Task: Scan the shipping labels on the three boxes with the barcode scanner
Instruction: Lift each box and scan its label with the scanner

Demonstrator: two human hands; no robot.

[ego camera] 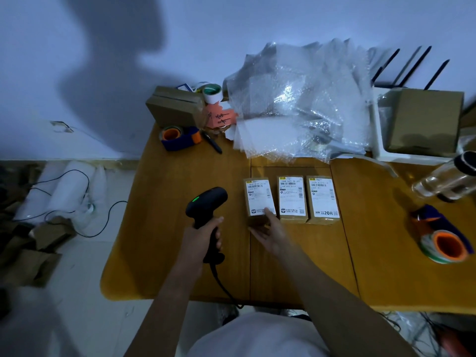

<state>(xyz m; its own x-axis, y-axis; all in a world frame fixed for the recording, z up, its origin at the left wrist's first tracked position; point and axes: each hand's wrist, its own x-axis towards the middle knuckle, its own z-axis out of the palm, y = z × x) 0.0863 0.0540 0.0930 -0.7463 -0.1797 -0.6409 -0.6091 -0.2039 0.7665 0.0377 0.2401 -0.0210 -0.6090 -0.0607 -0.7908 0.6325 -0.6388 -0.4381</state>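
Observation:
Three small brown boxes with white shipping labels lie side by side on the wooden table (296, 266): the left box (257, 197), the middle box (292, 198) and the right box (323, 198). My left hand (203, 239) grips the handle of a black barcode scanner (206, 202), whose head shows a green light and sits just left of the left box. My right hand (270, 234) is spread at the near end of the left box, thumb on its label, fingers at its front edge.
A heap of bubble wrap (301, 99) fills the back. A tape dispenser (180, 137), pen (212, 143) and cardboard box (175, 105) sit back left. A second dispenser (443, 238) and clear bottle (448, 176) lie right. The scanner cable (221, 282) drops over the front edge.

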